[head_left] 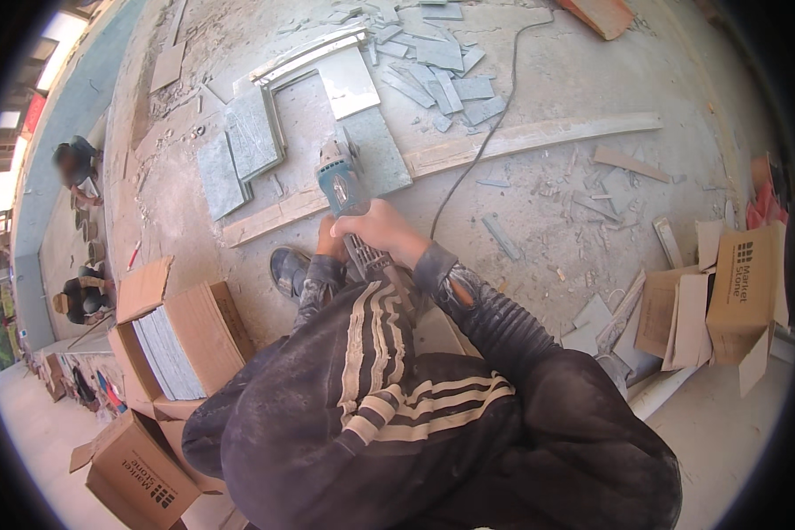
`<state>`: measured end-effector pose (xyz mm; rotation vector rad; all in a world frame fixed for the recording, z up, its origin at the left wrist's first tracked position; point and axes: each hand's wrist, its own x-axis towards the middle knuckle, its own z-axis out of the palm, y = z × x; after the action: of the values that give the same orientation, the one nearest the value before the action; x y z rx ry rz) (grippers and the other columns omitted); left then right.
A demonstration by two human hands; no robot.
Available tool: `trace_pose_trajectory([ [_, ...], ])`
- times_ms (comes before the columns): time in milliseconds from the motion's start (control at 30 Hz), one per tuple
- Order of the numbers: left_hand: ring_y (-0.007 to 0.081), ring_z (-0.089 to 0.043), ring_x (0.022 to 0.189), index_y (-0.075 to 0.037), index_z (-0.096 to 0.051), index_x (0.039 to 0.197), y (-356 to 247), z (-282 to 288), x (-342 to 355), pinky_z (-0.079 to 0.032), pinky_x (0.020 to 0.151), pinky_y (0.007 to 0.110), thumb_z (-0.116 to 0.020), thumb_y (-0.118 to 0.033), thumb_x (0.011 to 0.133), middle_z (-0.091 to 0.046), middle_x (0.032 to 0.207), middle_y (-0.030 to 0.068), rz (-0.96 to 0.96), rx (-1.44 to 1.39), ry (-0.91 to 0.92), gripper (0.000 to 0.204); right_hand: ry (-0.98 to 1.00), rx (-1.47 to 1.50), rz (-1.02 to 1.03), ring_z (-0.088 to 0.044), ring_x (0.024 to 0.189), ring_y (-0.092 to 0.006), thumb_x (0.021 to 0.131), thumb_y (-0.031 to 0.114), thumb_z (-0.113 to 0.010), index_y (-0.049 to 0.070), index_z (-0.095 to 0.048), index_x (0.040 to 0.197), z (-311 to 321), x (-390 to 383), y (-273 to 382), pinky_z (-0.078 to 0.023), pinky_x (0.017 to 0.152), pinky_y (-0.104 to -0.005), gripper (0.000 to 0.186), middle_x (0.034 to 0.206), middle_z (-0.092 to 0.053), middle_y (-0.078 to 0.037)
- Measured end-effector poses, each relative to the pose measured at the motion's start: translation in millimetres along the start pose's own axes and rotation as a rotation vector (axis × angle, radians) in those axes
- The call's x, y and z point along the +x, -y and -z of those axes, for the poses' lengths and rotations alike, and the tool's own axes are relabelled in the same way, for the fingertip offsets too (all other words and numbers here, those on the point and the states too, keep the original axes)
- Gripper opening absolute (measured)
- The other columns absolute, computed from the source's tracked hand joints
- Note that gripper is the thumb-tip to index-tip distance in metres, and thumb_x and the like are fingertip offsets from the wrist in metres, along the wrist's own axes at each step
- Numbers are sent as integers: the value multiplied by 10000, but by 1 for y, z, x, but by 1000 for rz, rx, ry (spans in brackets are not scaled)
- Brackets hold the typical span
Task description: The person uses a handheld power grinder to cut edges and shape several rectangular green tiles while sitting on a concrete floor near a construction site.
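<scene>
A teal angle grinder [339,183] is in front of me, its head and disc guard pointing away. My right hand [382,231] is wrapped over its body. My left hand [329,239] closes on it from the left side, its fingers partly hidden. The grinder's disc end is at the left edge of a grey stone tile [379,146]; whether it touches the tile I cannot tell. That tile lies against a long dusty wooden plank [539,139]. Left of the grinder are more grey tiles [254,132], stacked and overlapping, beside a pale-edged slab [348,81].
Broken tile pieces [442,62] litter the far floor. A black cord [479,152] runs across the plank. At my left stands an open cardboard box [223,322] of tiles, with another carton [141,473] nearer; more boxes [740,283] are at right. Two people [81,163] crouch far left.
</scene>
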<state>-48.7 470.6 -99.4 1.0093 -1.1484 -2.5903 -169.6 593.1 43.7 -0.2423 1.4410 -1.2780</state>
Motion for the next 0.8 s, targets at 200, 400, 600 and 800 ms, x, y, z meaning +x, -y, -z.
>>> trace_pose_trajectory([
  [200, 257, -696, 881, 47, -596, 1147, -10, -33, 8, -586, 701, 398, -473, -38, 982, -675, 1050, 159, 55, -125, -23, 223, -47, -52, 11, -632, 586, -189, 695, 249, -781, -141, -671, 781, 12, 26, 8, -498, 548, -327, 415, 722, -674, -146],
  [400, 252, -703, 913, 47, -575, 1174, -22, -35, -3, -600, 718, 384, -482, -50, 997, -676, 1077, 145, 101, -130, -83, 223, -7, -83, 22, -617, 580, -188, 696, 237, -776, -159, -668, 799, 9, 42, 26, -488, 541, -326, 423, 739, -672, -156],
  [600, 236, -700, 905, 64, -576, 1177, -20, -31, -4, -598, 721, 368, -489, -57, 995, -670, 1085, 152, 73, -34, -219, 235, 70, -146, 6, -639, 609, -193, 693, 245, -777, -158, -674, 813, 15, 40, 31, -499, 551, -323, 433, 771, -688, -173],
  [800, 245, -686, 931, 62, -591, 1152, -12, -35, 2, -587, 794, 390, -460, -53, 1003, -667, 1088, 163, 133, -19, -193, 229, 17, -195, 9, -645, 631, -187, 677, 267, -789, -107, -686, 846, 37, 13, 9, -513, 593, -321, 423, 781, -689, -146],
])
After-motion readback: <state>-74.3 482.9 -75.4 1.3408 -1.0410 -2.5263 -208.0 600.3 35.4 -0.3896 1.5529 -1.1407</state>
